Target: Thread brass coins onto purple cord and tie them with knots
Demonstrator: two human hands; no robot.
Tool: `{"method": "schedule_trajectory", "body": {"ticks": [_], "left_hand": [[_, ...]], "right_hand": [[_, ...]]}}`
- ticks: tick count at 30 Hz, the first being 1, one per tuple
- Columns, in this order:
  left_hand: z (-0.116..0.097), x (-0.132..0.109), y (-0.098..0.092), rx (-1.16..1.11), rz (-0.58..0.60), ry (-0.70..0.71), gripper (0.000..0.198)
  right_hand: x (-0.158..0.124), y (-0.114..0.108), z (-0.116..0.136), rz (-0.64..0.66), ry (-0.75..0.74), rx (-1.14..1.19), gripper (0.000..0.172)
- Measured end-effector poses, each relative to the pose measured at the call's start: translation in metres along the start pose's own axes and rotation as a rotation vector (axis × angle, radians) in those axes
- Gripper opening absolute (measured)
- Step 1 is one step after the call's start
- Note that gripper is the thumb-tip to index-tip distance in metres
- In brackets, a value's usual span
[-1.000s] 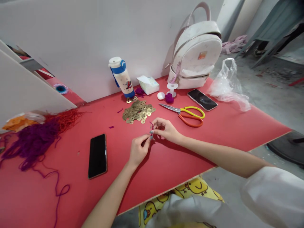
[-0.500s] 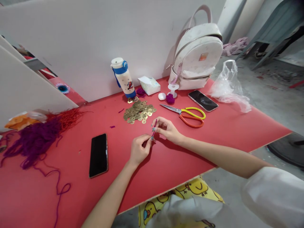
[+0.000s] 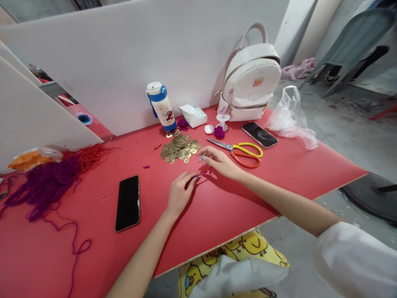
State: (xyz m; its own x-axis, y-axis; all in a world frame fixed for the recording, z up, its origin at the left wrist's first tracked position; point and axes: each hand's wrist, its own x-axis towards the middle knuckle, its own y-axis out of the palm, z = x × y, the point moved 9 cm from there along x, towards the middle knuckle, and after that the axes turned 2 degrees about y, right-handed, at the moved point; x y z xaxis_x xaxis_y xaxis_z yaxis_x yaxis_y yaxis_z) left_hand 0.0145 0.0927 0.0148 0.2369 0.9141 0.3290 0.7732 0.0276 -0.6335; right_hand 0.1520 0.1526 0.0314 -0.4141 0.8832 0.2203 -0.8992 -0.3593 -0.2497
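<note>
Between the thumb and fingers of my left hand point(image 3: 181, 193), a short purple strand of yarn point(image 3: 203, 174) is pinched, its free end pointing right. My right hand point(image 3: 221, 162) hovers just above and beside that end, fingers apart with nothing visible in them. Beyond both hands lies a heap of brass coins with holes point(image 3: 179, 147). A pair of scissors point(image 3: 237, 150) with one yellow and one orange handle rests behind my right hand, blades toward the coins.
A black phone point(image 3: 128, 203) lies left of my left hand; another phone point(image 3: 259, 134) is at right. Purple yarn point(image 3: 51, 182) and red strands point(image 3: 93, 155) are heaped at left. Along the back stand a bottle point(image 3: 161, 108), tissue pack point(image 3: 194, 116), spool point(image 3: 222, 121) and white backpack point(image 3: 251, 82).
My right hand has let go of the purple strand and opened, moving slightly away toward the scissors. My left hand still pinches the strand, which has tipped from upright to nearly flat. The view has shifted slightly.
</note>
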Motion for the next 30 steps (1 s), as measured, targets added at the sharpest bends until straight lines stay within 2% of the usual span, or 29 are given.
{"method": "schedule_trajectory", "body": {"ticks": [3, 5, 8, 9, 11, 15, 19, 22, 24, 26, 30], "left_hand": [[-0.002, -0.001, 0.007, 0.066, 0.071, 0.038, 0.021], [-0.005, -0.001, 0.01, 0.09, 0.096, 0.069, 0.02], [-0.011, -0.002, 0.01, 0.144, 0.104, 0.12, 0.019], [-0.013, -0.002, 0.01, 0.17, 0.104, 0.142, 0.019], [-0.019, -0.004, 0.011, 0.234, 0.108, 0.193, 0.02], [-0.031, -0.01, 0.02, 0.396, 0.137, 0.293, 0.025], [-0.04, -0.022, 0.038, 0.538, 0.208, 0.366, 0.036], [-0.041, -0.033, 0.045, 0.607, 0.245, 0.34, 0.046], [-0.042, -0.041, 0.047, 0.65, 0.264, 0.298, 0.052], [-0.044, -0.049, 0.048, 0.699, 0.283, 0.266, 0.058], [-0.048, -0.061, 0.046, 0.773, 0.284, 0.219, 0.073]], "right_hand": [[-0.008, -0.027, 0.002, 0.125, 0.039, -0.331, 0.018], [-0.022, -0.06, -0.002, 0.07, 0.067, -0.603, 0.017], [-0.05, -0.112, -0.023, -0.07, 0.202, -0.926, 0.02], [-0.06, -0.125, -0.032, -0.103, 0.254, -0.993, 0.021], [-0.075, -0.137, -0.045, -0.114, 0.294, -1.066, 0.023], [-0.084, -0.133, -0.047, -0.112, 0.297, -1.086, 0.021], [-0.084, -0.119, -0.045, 0.006, 0.485, -1.043, 0.016], [-0.086, -0.111, -0.036, 0.088, 0.505, -1.051, 0.014], [-0.092, -0.107, -0.033, 0.144, 0.501, -0.978, 0.012], [-0.104, -0.101, -0.035, 0.22, 0.531, -0.751, 0.015], [-0.14, -0.067, -0.031, 0.406, 0.63, -0.018, 0.034]]}}
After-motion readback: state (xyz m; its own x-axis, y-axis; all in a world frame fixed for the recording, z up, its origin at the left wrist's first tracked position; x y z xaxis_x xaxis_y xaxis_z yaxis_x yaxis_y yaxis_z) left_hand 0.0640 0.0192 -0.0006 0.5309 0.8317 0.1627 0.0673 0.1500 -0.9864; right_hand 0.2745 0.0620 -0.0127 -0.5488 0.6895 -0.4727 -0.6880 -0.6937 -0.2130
